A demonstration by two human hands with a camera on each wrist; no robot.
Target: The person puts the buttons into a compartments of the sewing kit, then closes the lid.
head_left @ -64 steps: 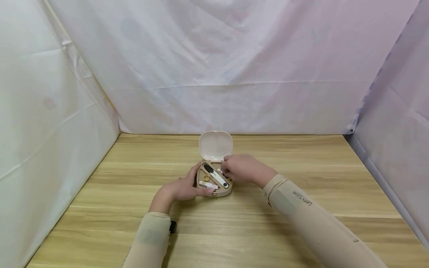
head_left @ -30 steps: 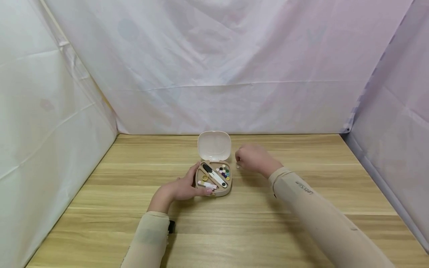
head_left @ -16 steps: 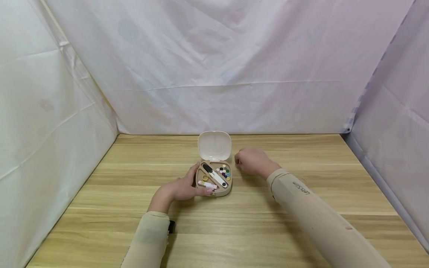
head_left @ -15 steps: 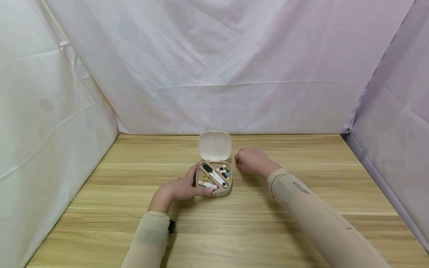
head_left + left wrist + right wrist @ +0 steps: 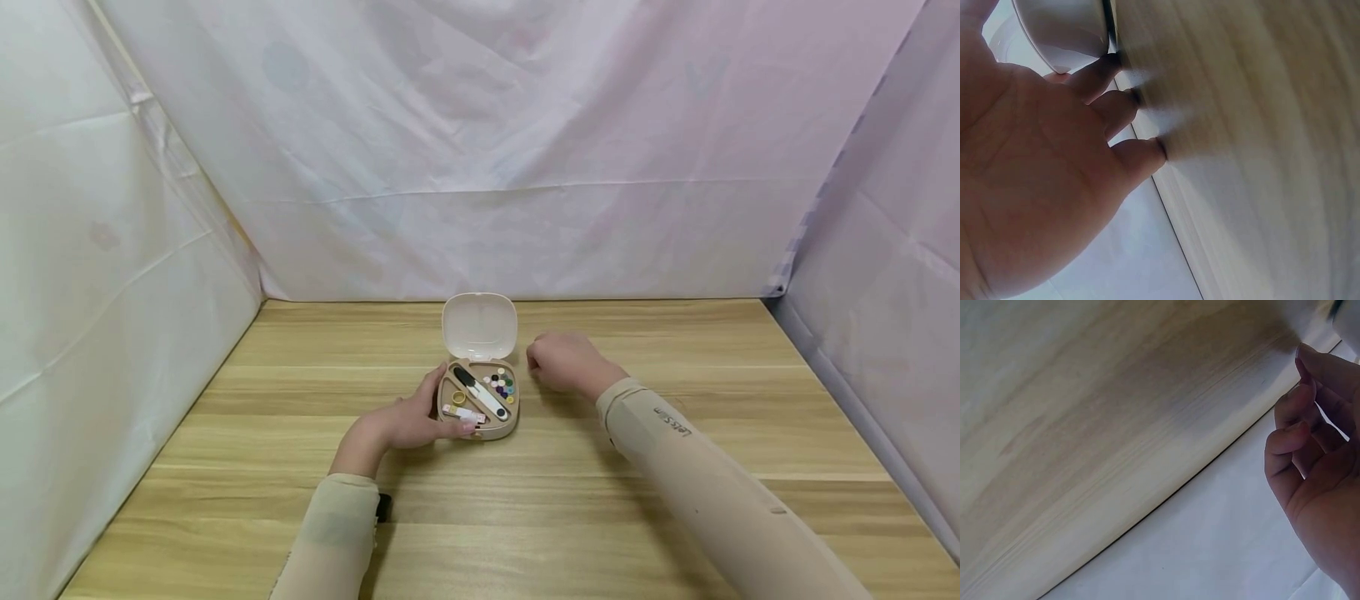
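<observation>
In the head view a small beige sewing box (image 5: pixel 495 433) stands on the wooden table, its lid (image 5: pixel 480 325) raised at the back. My left hand (image 5: pixel 408 421) grips its left side, thumb over the front rim. Thread snips (image 5: pixel 482 393) with a black end lie diagonally in the middle slot. Left of them are a gold ring (image 5: pixel 458 398) and a white strip with pink ends (image 5: pixel 463 413). Several coloured buttons (image 5: pixel 501 383) fill the right compartment. Just right of the box, my right hand (image 5: pixel 566 360) is low over the table, fingers curled; I cannot tell whether it pinches something.
The wooden table (image 5: pixel 480 517) reaches back to a white cloth wall (image 5: pixel 480 242). More cloth hangs at the left (image 5: pixel 120 275) and right (image 5: pixel 885 275) sides. Both forearms wear beige sleeves.
My right hand has moved out of the button compartment to the table on the right. A pale button seen under its fingertips a second ago is now hidden. My left hand stays put.
</observation>
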